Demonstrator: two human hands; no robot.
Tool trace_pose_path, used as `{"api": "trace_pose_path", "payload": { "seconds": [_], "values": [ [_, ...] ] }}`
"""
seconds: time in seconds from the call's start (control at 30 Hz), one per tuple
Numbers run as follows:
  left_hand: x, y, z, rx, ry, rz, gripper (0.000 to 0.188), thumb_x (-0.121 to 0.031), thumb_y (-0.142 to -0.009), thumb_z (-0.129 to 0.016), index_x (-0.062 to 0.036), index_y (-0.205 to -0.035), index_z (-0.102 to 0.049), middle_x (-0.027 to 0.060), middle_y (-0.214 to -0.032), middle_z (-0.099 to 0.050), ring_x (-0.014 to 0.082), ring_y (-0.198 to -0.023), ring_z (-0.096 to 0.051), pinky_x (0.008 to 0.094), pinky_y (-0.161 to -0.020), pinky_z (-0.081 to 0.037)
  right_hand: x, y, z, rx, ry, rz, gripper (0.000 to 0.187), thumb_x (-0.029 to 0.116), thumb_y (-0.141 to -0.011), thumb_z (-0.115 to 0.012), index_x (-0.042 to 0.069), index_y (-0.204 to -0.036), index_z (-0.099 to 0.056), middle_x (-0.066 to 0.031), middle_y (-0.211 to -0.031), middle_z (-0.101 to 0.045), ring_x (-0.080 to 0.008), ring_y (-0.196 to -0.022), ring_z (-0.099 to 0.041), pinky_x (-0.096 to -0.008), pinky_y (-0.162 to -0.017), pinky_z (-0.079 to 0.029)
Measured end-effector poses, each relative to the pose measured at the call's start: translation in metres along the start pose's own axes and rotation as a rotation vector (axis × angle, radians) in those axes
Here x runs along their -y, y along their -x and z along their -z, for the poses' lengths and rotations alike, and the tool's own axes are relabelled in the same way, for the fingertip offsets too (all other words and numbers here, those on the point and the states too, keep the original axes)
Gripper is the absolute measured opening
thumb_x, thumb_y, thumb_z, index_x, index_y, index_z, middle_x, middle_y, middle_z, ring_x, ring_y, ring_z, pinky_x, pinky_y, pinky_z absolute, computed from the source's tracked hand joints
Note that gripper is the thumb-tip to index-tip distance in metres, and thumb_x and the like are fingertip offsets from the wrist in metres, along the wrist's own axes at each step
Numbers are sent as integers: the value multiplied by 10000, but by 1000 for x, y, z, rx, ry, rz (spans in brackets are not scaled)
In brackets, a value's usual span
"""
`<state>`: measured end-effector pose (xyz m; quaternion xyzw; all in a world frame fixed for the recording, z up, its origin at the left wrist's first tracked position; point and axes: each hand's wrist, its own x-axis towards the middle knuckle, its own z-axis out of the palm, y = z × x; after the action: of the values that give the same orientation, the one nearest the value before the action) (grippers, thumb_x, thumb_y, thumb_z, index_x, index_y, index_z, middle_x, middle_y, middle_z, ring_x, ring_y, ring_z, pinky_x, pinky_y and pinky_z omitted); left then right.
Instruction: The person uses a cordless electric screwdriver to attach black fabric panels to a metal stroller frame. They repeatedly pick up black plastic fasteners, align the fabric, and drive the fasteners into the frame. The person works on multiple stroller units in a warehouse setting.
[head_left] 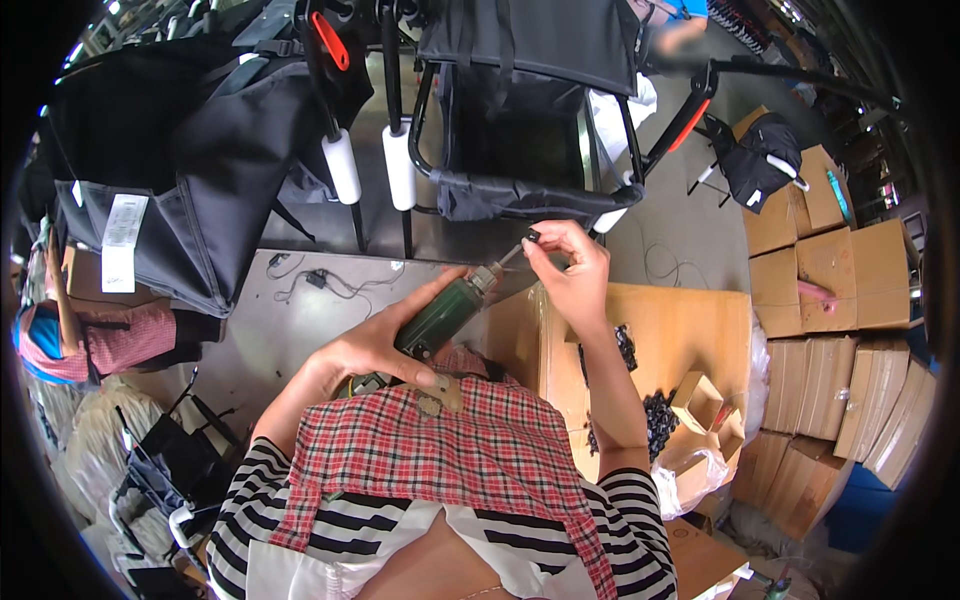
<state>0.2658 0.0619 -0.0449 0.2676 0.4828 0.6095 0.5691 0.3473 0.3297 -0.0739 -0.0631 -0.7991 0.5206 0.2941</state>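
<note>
My left hand (365,345) is wrapped round a green power screwdriver (440,322), held at a slant in front of my checked apron (430,440). Its thin metal bit (513,251) points up and to the right. At the end of the bit, my right hand (580,280) pinches a small black piece (531,237) between thumb and fingertips. The piece seems to touch the bit's tip; its exact kind is too small to tell. Just beyond stands a black tubular frame (420,165) with a black fabric basket (515,195) and white sleeves on some tubes.
To my right is a cardboard box (690,325) bearing small black parts (660,420) and little open cartons (698,402). Cartons (850,275) are stacked farther right. A large black fabric bag (190,170) hangs at left. Another person (110,340) works far left; cables (318,279) lie ahead.
</note>
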Motion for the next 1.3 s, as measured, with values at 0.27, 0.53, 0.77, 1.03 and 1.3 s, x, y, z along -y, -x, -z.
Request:
{"api": "trace_pose_path", "payload": {
  "seconds": [0.27,0.53,0.77,1.03,1.3],
  "values": [
    [-15,0,11,-4,2,-87,1202,-123,-722,-863,-161,-1634,-83,39,-956,-579,130,-897,-583,275,-798,-467,10,-26,-23,22,72,99,253,-98,-821,-722,-18,-1055,-670,-60,-876,-722,-100,-796,-687,-247,-749,-552],
    [-11,0,39,237,433,-156,1253,-193,-700,-857,-142,-1625,-13,79,-889,-563,123,-635,-567,245,-577,-463,16,-43,-51,-112,41,294,216,-118,-792,-720,-37,-987,-670,-106,-853,-700,-153,-738,-686,-265,-691,-546],
    [-27,6,42,399,637,-291,1267,-183,-674,-842,-127,-1616,3,98,-859,-534,126,-511,-527,219,-441,-409,51,-68,-78,-244,-11,606,261,-180,-773,-689,-54,-1001,-667,-183,-924,-717,-257,-791,-718,-308,-706,-582],
    [-47,23,57,53,-64,-334,1314,-82,-653,-898,-158,-1633,-25,80,-1088,-581,150,-817,-577,287,-735,-499,77,-86,-79,-147,152,626,212,-169,-760,-701,-46,-928,-662,-158,-845,-693,-242,-711,-693,-300,-633,-551],
    [-39,15,66,367,465,-359,1304,-39,-678,-853,-178,-1627,31,145,-943,-552,171,-722,-552,276,-539,-452,76,-91,-83,-147,16,650,275,-159,-780,-716,-52,-1027,-657,-180,-944,-715,-241,-810,-717,-309,-727,-579]
  ]
}}
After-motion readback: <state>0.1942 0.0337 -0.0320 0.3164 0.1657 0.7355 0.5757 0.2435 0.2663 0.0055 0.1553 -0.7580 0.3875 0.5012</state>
